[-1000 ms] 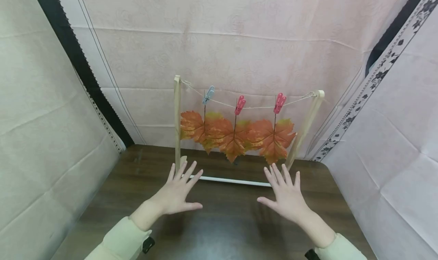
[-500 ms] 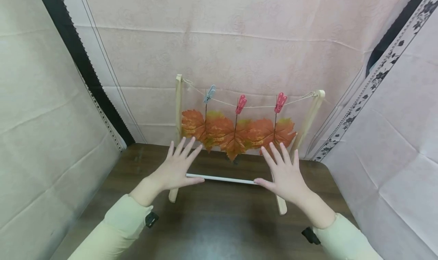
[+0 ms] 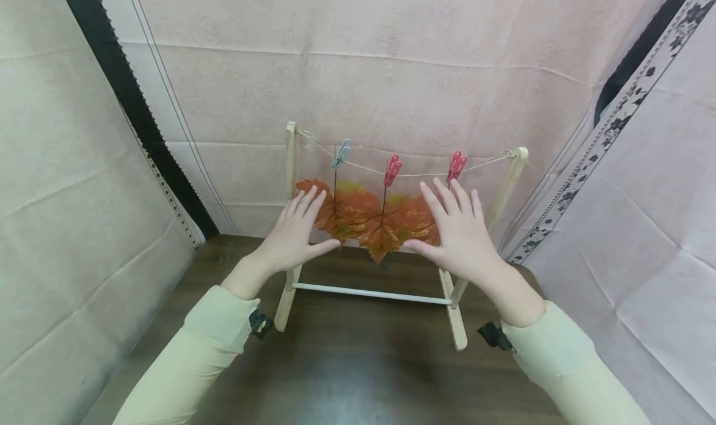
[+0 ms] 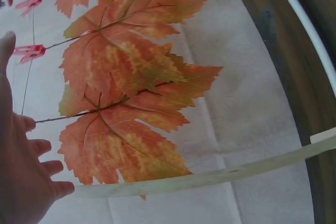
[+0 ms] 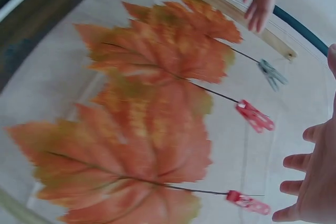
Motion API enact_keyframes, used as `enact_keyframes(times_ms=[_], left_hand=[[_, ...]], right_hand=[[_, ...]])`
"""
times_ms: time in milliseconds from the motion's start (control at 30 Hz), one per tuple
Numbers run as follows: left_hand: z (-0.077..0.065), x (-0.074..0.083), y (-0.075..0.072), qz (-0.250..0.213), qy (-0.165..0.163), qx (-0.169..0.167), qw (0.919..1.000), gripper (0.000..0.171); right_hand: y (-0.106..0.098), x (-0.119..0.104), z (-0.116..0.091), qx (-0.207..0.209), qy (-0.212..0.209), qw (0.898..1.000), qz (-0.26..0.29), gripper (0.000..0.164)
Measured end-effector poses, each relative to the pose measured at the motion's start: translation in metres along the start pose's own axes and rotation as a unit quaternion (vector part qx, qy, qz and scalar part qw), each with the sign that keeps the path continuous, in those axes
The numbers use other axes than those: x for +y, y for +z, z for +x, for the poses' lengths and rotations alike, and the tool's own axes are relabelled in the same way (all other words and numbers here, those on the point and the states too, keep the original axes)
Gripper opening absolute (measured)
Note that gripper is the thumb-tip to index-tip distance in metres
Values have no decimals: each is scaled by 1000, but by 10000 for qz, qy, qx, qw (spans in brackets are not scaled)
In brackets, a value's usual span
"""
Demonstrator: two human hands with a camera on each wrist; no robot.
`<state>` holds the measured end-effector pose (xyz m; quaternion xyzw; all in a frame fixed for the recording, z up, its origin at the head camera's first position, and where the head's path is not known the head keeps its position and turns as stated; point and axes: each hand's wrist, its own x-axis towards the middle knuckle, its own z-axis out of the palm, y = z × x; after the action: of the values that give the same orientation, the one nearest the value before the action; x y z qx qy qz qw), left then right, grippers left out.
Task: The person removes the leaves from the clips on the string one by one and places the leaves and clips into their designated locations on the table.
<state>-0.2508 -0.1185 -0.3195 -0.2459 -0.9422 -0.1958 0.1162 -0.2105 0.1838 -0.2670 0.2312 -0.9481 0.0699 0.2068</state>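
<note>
My left hand (image 3: 293,235), fingers spread, hovers in front of the left maple leaf (image 4: 121,145) and partly covers it in the head view. On the other side, my right hand (image 3: 461,235) spreads its fingers before the right maple leaf (image 5: 121,177), just below its pink clothespin (image 3: 456,165). Neither hand holds anything. Between them hangs the middle maple leaf (image 3: 383,226) from another pink clothespin (image 3: 393,171). A light blue clothespin (image 3: 341,154) carries the left leaf's stem. All three orange leaves hang on a thin string (image 3: 422,175) and overlap.
The string runs between a left wooden post (image 3: 291,158) and a right wooden post (image 3: 510,182). A white crossbar (image 3: 371,293) joins the stand's feet on the dark wooden table (image 3: 347,363). Pale cloth (image 3: 391,89) surrounds the table behind and at both sides.
Both hands have risen and moved forward from the crossbar to the leaves' height, fingers still spread. The stand, leaves and clothespins have kept their places.
</note>
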Motion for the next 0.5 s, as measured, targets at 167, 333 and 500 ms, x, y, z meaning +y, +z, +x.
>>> enact_keyframes(times_ms=[167, 333, 500], left_hand=[[14, 0, -5, -329, -99, 190, 9992, 92], [29, 1, -5, -496, -109, 452, 9977, 84], [46, -2, -5, -705, -158, 718, 9948, 73]], right_hand=[[-18, -9, 26, 94, -26, 9996, 254, 93], [-32, -18, 52, -2, 21, 9968, 797, 87], [-38, -26, 82, -312, 138, 9886, 1469, 86]])
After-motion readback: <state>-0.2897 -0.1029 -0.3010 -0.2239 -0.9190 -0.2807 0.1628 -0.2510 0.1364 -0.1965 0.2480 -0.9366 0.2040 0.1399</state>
